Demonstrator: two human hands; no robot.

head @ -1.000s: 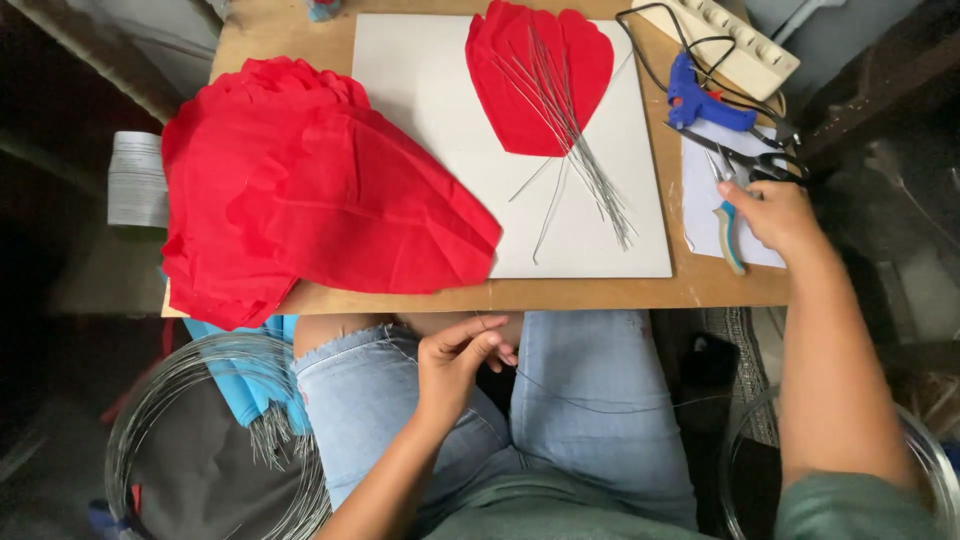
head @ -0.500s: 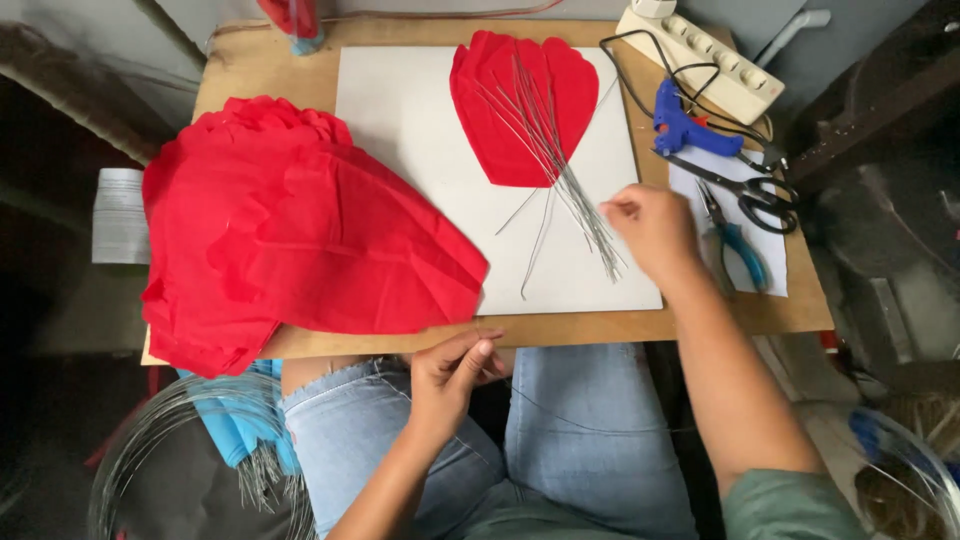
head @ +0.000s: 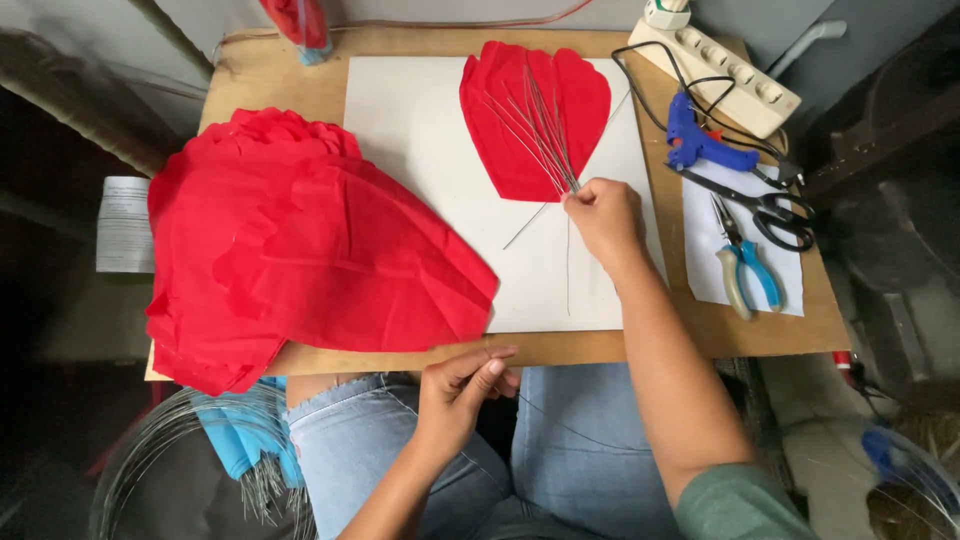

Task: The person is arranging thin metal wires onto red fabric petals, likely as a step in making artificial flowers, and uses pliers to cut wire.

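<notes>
My right hand is closed around the near ends of a bundle of thin metal wires, which fan out over a red paper petal on a white board. My left hand hovers over my lap just below the table's front edge, pinching a single thin wire between thumb and fingers. A big pile of red crepe paper petals covers the table's left part, right above my left hand.
At the right lie a blue glue gun, black scissors, blue-handled pliers on a white sheet and a white power strip. Coiled wire and blue paper sit low at the left.
My right hand left the tools at the right edge, moved left onto the white board and closed on the wire bundle. My left hand stayed over my lap.
</notes>
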